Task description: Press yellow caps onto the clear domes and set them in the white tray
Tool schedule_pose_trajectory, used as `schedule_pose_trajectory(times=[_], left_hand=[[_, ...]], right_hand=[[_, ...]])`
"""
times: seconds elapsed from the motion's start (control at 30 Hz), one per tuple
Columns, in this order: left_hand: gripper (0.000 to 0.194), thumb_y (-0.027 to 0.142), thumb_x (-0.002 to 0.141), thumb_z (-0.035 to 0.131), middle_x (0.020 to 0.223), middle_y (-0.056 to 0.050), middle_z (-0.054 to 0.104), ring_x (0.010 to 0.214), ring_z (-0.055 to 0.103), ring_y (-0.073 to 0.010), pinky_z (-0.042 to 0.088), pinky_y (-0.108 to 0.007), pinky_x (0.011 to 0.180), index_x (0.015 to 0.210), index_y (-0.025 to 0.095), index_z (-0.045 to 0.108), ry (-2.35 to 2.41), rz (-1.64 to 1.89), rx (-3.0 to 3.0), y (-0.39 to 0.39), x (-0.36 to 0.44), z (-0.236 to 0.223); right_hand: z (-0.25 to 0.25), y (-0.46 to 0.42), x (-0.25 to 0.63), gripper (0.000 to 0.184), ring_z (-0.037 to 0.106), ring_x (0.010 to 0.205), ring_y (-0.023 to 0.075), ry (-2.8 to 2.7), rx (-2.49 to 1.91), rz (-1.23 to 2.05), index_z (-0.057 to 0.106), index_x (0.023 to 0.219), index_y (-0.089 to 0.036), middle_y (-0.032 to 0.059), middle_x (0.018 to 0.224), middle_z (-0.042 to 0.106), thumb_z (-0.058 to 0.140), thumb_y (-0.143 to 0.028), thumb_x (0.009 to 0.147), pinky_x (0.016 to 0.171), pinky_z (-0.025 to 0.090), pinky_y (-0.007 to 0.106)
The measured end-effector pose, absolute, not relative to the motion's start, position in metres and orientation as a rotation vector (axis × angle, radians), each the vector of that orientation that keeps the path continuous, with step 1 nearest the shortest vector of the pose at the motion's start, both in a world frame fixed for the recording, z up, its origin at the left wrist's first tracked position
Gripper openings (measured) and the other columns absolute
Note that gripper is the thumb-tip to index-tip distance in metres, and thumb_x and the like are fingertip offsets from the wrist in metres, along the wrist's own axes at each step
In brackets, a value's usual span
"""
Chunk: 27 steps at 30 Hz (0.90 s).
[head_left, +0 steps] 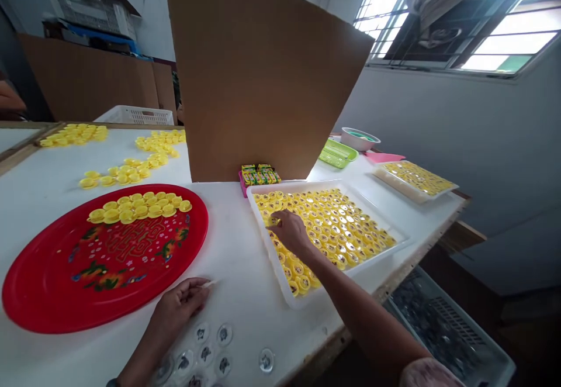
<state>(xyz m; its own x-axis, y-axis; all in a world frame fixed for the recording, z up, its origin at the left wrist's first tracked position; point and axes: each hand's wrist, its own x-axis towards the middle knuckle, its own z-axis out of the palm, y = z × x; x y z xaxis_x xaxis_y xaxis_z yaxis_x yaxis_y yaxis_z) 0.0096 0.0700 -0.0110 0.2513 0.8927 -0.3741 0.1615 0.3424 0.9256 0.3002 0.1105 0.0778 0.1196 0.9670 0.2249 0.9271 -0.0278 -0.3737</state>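
Note:
Just right of the red tray's (39,311) lower edge, my left hand (186,302) pinches a thin, pale clear piece (209,284) held edge-on. Below it, several round clear plastic discs (224,334) with dark printed figures lie on the table. My right hand (289,230) reaches over the left side of a white tray (280,284), its fingertips closed on a small yellow cup (274,221). Rows of yellow cups (342,232) with shiny tops and small dark prints fill this tray. Yellow cups (140,206) also sit along the red tray's far side.
A tall cardboard panel (263,83) stands behind a pink box of small green-yellow packets (260,175). Loose yellow pieces (123,172) lie at the back left. At right are a green basket (337,154), a bowl (359,140) and another filled tray (412,179). A crate (451,328) stands below the table edge.

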Motion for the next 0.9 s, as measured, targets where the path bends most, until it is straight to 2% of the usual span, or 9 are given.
schedule_pose_trajectory(times=[0.2,0.37,0.47,0.53,0.6,0.67,0.73,0.9], left_hand=[[0.053,0.054,0.065,0.067,0.073,-0.003,0.062,0.066,0.055,-0.0159,0.046,-0.026,0.062,0.098,0.013,0.062,1.263,0.686,1.170,0.067,0.012,-0.009],[0.050,0.051,0.066,0.067,0.077,-0.005,0.064,0.068,0.056,-0.0161,0.046,-0.027,0.063,0.097,0.012,0.064,1.262,0.703,1.207,0.064,0.012,-0.004],[0.047,0.048,0.067,0.067,0.078,-0.006,0.064,0.068,0.056,-0.0160,0.045,-0.026,0.061,0.097,0.012,0.064,1.253,0.721,1.238,0.061,0.012,0.002],[0.044,0.046,0.068,0.065,0.076,-0.005,0.063,0.065,0.055,-0.0153,0.045,-0.026,0.059,0.096,0.012,0.065,1.247,0.720,1.263,0.060,0.011,0.004],[0.041,0.043,0.069,0.064,0.074,-0.004,0.062,0.063,0.055,-0.0148,0.045,-0.026,0.059,0.095,0.012,0.065,1.254,0.716,1.291,0.059,0.011,0.003],[0.038,0.041,0.070,0.063,0.073,-0.004,0.062,0.063,0.056,-0.0149,0.045,-0.026,0.059,0.094,0.012,0.064,1.252,0.718,1.317,0.059,0.010,0.000],[0.037,0.041,0.070,0.063,0.072,-0.004,0.062,0.062,0.056,-0.0148,0.045,-0.026,0.059,0.093,0.012,0.064,1.236,0.721,1.330,0.059,0.010,-0.004],[0.033,0.039,0.071,0.062,0.073,-0.005,0.063,0.060,0.057,-0.0146,0.046,-0.026,0.057,0.090,0.013,0.064,1.228,0.731,1.334,0.057,0.010,-0.006]], right_hand=[[0.043,0.143,0.313,0.029,0.062,0.080,0.0160,-1.879,-2.044,0.172,0.067,0.100,-0.015,0.0079,0.099,0.064,0.064,-0.016,0.072,0.075,0.045,0.025],[0.054,0.136,0.308,0.039,0.061,0.079,0.0166,-1.913,-2.098,0.180,0.062,0.110,-0.016,0.0082,0.103,0.062,0.063,-0.015,0.071,0.075,0.046,0.027],[0.072,0.107,0.295,0.038,0.058,0.094,0.0232,-1.929,-2.052,0.079,0.057,0.117,-0.015,0.0126,0.114,0.056,0.057,-0.019,0.079,0.083,0.044,0.035],[0.082,0.075,0.278,0.034,0.054,0.104,0.0252,-1.976,-1.864,-0.024,0.056,0.118,-0.015,0.0129,0.115,0.056,0.052,-0.022,0.085,0.086,0.044,0.037],[0.085,0.040,0.257,0.030,0.056,0.101,0.0218,-2.119,-1.643,0.124,0.057,0.115,-0.017,0.0108,0.111,0.058,0.049,-0.021,0.087,0.085,0.046,0.033],[0.080,0.009,0.236,0.026,0.058,0.096,0.0183,-2.321,-1.446,0.411,0.060,0.110,-0.018,0.0088,0.106,0.061,0.050,-0.018,0.086,0.084,0.047,0.029],[0.066,-0.012,0.219,0.026,0.058,0.099,0.0180,-2.454,-1.337,0.603,0.061,0.108,-0.018,0.0087,0.107,0.063,0.053,-0.014,0.084,0.087,0.047,0.030],[0.029,-0.016,0.201,0.028,0.055,0.106,0.0194,-2.606,-1.218,0.620,0.063,0.107,-0.017,0.0103,0.118,0.061,0.047,-0.009,0.086,0.091,0.045,0.033]])
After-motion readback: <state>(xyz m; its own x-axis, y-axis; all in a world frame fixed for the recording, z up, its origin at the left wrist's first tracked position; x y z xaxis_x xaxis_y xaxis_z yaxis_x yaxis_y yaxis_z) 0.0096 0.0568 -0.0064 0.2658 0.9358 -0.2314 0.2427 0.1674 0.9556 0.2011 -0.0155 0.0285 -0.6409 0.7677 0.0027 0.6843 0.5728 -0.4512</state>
